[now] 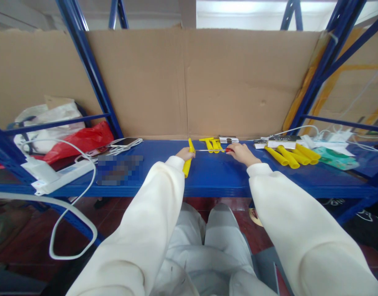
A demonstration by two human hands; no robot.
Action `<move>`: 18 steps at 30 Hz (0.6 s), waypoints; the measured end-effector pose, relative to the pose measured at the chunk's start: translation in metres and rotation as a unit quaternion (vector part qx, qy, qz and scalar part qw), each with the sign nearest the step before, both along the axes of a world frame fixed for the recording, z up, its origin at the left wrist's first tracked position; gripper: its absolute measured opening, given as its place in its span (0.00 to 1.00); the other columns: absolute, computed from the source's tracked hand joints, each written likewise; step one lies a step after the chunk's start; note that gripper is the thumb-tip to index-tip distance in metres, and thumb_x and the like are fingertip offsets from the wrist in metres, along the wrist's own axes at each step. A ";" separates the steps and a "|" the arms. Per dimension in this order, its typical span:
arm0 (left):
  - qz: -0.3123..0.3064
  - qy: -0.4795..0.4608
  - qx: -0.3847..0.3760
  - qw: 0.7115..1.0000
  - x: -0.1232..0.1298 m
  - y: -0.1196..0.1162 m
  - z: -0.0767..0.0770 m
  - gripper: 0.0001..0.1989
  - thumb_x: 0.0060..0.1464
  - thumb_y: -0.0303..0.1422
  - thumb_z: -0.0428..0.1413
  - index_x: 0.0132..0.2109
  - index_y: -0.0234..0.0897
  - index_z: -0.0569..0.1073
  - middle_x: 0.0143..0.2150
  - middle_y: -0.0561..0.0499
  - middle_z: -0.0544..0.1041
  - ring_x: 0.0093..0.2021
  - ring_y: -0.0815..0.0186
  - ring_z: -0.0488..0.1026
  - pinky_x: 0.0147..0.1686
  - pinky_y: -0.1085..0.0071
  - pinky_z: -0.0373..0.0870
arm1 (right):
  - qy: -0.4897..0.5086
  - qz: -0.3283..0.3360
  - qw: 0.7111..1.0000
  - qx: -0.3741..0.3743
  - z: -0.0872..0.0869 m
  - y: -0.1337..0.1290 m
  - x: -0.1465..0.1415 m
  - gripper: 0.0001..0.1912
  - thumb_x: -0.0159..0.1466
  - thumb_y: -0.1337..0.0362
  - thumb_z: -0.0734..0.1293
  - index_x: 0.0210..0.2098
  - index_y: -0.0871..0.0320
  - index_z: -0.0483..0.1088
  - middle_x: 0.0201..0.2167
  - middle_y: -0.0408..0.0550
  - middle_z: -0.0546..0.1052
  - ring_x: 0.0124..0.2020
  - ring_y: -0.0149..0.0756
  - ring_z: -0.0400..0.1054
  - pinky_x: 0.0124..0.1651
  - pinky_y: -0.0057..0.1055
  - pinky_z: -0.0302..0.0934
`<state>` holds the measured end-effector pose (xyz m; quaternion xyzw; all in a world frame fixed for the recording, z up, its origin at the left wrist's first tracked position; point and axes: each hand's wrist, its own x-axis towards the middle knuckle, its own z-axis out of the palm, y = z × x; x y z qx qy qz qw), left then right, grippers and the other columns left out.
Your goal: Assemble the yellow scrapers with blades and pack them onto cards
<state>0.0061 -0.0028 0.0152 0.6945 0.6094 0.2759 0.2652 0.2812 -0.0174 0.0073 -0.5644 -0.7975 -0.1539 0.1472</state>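
My left hand is closed around a yellow plastic piece, which stands out above and below the fingers. In my right hand is the red handle of a screwdriver. Its thin metal shaft runs left, and the tip meets the yellow piece at my left hand; whether it sits in a screw is too small to tell. Just behind, between the two hands, several yellow T-shaped pieces lie on the blue shelf.
Several yellow tubes lie at the right, near white boxes and a green packet. A power strip with cables, a phone and a red bag are at the left. A cardboard sheet closes off the back.
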 end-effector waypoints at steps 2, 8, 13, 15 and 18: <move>-0.004 0.001 0.002 1.000 0.000 0.001 -0.001 0.03 0.45 0.24 0.57 0.28 0.35 0.75 0.24 0.52 0.76 0.29 0.64 0.75 0.31 0.73 0.71 | 0.004 0.000 1.000 0.011 -0.001 0.002 0.000 0.10 0.67 0.63 0.63 0.46 0.56 0.72 0.48 0.58 0.79 0.51 0.49 0.71 0.44 0.37 0.57; -0.011 0.009 0.004 1.000 -0.001 0.001 0.000 0.04 0.45 0.24 0.57 0.31 0.35 0.76 0.25 0.52 0.77 0.29 0.64 0.76 0.32 0.73 0.72 | 0.020 -0.004 0.999 0.026 -0.002 0.003 0.001 0.06 0.66 0.64 0.64 0.43 0.56 0.68 0.42 0.55 0.81 0.43 0.47 0.73 0.40 0.35 0.54; -0.013 0.018 0.006 1.000 -0.001 0.000 0.000 0.05 0.45 0.24 0.57 0.32 0.35 0.76 0.26 0.52 0.77 0.29 0.64 0.76 0.31 0.73 0.71 | 0.020 0.011 0.999 0.026 -0.001 0.001 0.001 0.04 0.66 0.64 0.64 0.41 0.55 0.68 0.42 0.54 0.81 0.44 0.46 0.73 0.38 0.34 0.54; -0.013 0.020 0.008 1.000 -0.002 0.000 0.000 0.05 0.45 0.24 0.57 0.32 0.35 0.76 0.26 0.52 0.77 0.30 0.64 0.76 0.31 0.73 0.71 | 0.022 0.013 0.999 0.021 0.000 0.001 0.001 0.04 0.65 0.65 0.65 0.40 0.55 0.69 0.43 0.54 0.81 0.43 0.46 0.74 0.38 0.34 0.55; -0.010 0.018 0.008 1.000 -0.002 0.001 0.000 0.05 0.45 0.24 0.57 0.31 0.35 0.76 0.26 0.52 0.78 0.30 0.64 0.76 0.31 0.73 0.71 | 0.029 0.012 0.999 0.006 0.000 0.002 0.001 0.04 0.65 0.65 0.65 0.40 0.55 0.69 0.42 0.54 0.81 0.43 0.45 0.74 0.39 0.33 0.56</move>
